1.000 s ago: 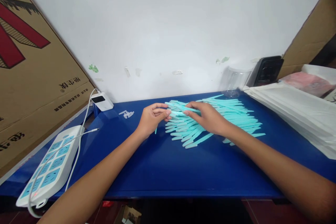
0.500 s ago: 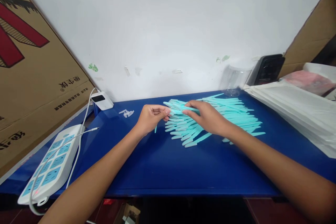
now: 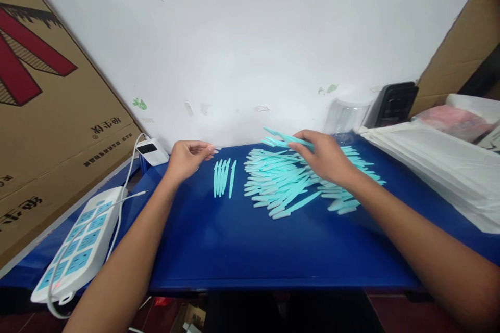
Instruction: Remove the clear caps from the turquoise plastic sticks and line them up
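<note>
You have a wide blue surface point(image 3: 253, 250) in front of you, and on it, beyond its middle, the pile of turquoise sticks point(image 3: 279, 174) spreads out; take that pile as the centre of your clock. The sticks look like thin moulded plastic, so expect them to be light and stiff, with smooth sides that probably slide over one another. The paler, broader ends may be the more delicate part, so you would do best to take each by its narrow shaft.

Your right hand point(image 3: 318, 153) is over the pile's twelve o'clock side, thumb and fingers closed around a loose bundle of sticks point(image 3: 279, 140) whose free ends fan out toward ten o'clock, raised off the rest. Your grip is near one end, so the far tips could splay.

Your left hand point(image 3: 189, 157) is out past nine o'clock, thumb and forefinger pinched together, the other fingers curled in. Just beside it, at nine o'clock, lies a row of five sticks point(image 3: 222, 179), four close together and one slightly apart. At your left fingertips shows a small pale piece point(image 3: 217, 149), apparently pinched; its shape is too small to tell.
</note>
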The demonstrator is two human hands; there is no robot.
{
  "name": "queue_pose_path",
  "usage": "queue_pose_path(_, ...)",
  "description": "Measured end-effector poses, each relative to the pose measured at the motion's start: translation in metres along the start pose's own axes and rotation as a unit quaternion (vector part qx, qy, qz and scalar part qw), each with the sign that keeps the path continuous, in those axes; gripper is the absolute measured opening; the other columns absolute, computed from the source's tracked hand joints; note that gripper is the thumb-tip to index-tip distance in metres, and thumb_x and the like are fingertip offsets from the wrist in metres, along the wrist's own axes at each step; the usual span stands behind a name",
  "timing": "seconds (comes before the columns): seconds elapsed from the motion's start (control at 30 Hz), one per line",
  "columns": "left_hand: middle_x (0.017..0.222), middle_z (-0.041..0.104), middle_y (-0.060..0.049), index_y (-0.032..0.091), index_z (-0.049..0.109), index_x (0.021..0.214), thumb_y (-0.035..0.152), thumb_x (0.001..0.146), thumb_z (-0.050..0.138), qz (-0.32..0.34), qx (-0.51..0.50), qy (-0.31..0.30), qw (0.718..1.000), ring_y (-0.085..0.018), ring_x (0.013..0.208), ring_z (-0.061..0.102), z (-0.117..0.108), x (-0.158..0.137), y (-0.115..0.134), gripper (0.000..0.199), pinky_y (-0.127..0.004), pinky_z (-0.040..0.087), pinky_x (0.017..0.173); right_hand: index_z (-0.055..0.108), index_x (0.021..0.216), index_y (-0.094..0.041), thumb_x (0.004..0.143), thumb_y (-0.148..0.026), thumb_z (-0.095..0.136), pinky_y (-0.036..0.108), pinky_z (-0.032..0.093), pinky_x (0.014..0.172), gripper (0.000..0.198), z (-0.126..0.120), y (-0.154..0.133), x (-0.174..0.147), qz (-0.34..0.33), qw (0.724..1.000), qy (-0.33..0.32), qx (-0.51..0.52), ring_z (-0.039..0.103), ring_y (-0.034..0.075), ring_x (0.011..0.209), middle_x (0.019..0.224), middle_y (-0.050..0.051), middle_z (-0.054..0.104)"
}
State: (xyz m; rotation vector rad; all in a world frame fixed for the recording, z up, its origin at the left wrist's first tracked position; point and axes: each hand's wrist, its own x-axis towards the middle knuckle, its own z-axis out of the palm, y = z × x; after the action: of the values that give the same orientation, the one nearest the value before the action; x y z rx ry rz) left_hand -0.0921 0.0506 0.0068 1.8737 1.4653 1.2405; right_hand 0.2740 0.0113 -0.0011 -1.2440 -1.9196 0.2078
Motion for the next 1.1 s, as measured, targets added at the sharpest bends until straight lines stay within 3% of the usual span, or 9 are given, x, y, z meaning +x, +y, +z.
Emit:
queue_pose_path(0.1,0.079,0.08,-0.012,0.019,0.085,0.085,0.049,0.08,0.082,0.004,0.234,-0.027,0.972,-0.029,0.076,0.074,-0.03,0.012,-0.021,0.031,-0.036,0.053,0.07,0.068,0.093,-0.02,0.101,-0.044,0.058,0.034,0.042,0.072,0.028,0.003,0.006,0.001,0.01,1.0,0.013,0.007,0.062,0.024,0.075,0.085,0.007,0.073)
queue_pose_path(0.2,0.076,0.079,-0.011,0.02,0.085,0.08,0.043,0.078,0.081,-0.016,0.356,-0.047,0.933,-0.028,0.071,0.071,-0.046,0.017,-0.037,0.023,-0.034,0.046,0.066,0.068,0.093,-0.02,0.101,-0.043,0.058,0.033,0.042,0.072,0.027,0.013,0.005,-0.002,0.012,1.0,-0.012,0.015,0.061,0.023,0.073,0.083,0.006,0.072)
queue_pose_path(0.47,0.08,0.079,-0.013,0.02,0.083,0.079,0.05,0.081,0.073,-0.061,0.425,-0.073,0.9,-0.027,0.072,0.068,-0.053,0.017,-0.048,0.032,-0.032,0.04,0.063,0.066,0.091,-0.02,0.103,-0.048,0.055,0.033,0.04,0.069,0.033,0.018,-0.001,-0.007,0.004,0.999,-0.043,0.031,0.058,0.021,0.071,0.085,0.005,0.071)
queue_pose_path(0.63,0.092,0.079,-0.018,0.018,0.085,0.087,0.052,0.085,0.073,-0.029,0.471,-0.022,0.881,-0.034,0.085,0.068,-0.049,0.017,-0.044,0.036,-0.037,0.045,0.072,0.067,0.091,-0.02,0.102,-0.052,0.056,0.033,0.04,0.068,0.035,0.017,-0.003,-0.006,0.025,0.997,-0.041,0.066,0.056,0.02,0.07,0.083,0.004,0.07)
queue_pose_path(0.73,0.098,0.079,-0.015,0.018,0.085,0.096,0.054,0.091,0.068,0.044,0.359,0.019,0.932,-0.029,0.087,0.067,-0.024,0.011,-0.028,0.04,-0.036,0.047,0.079,0.068,0.09,-0.02,0.101,-0.056,0.058,0.032,0.041,0.068,0.039,0.019,-0.007,-0.007,0.037,0.992,-0.032,0.114,0.056,0.02,0.072,0.083,0.004,0.07)
queue_pose_path(0.83,0.095,0.079,-0.009,0.019,0.085,0.097,0.06,0.089,0.071,0.07,0.118,-0.017,0.99,-0.024,0.085,0.067,0.023,-0.009,-0.002,0.044,-0.032,0.049,0.078,0.069,0.09,-0.02,0.099,-0.057,0.06,0.032,0.044,0.069,0.04,0.024,-0.013,-0.008,0.053,0.983,-0.022,0.172,0.058,0.02,0.074,0.084,0.004,0.07)
queue_pose_path(0.93,0.095,0.078,-0.01,0.019,0.086,0.101,0.06,0.087,0.077,0.058,-0.084,-0.069,0.992,-0.024,0.088,0.068,0.074,-0.037,0.023,0.045,-0.032,0.05,0.078,0.071,0.093,-0.019,0.097,-0.059,0.062,0.033,0.047,0.068,0.041,0.032,-0.022,-0.012,0.078,0.971,-0.019,0.227,0.059,0.02,0.072,0.085,0.005,0.071)
queue_pose_path(1.0,0.093,0.077,-0.009,0.02,0.087,0.104,0.059,0.088,0.076,0.041,-0.148,-0.079,0.985,-0.022,0.084,0.067,0.098,-0.055,0.034,0.043,-0.032,0.05,0.073,0.071,0.093,-0.019,0.097,-0.062,0.062,0.033,0.049,0.068,0.044,0.038,-0.027,-0.016,0.086,0.965,-0.014,0.249,0.059,0.02,0.071,0.082,0.005,0.07)
queue_pose_path(1.1,0.091,0.076,-0.007,0.022,0.087,0.103,0.056,0.091,0.075,0.027,-0.187,-0.07,0.979,-0.021,0.08,0.064,0.112,-0.07,0.043,0.038,-0.032,0.049,0.069,0.07,0.09,-0.02,0.095,-0.066,0.063,0.033,0.051,0.067,0.047,0.047,-0.036,-0.023,0.088,0.959,-0.017,0.268,0.059,0.019,0.069,0.079,0.004,0.068)
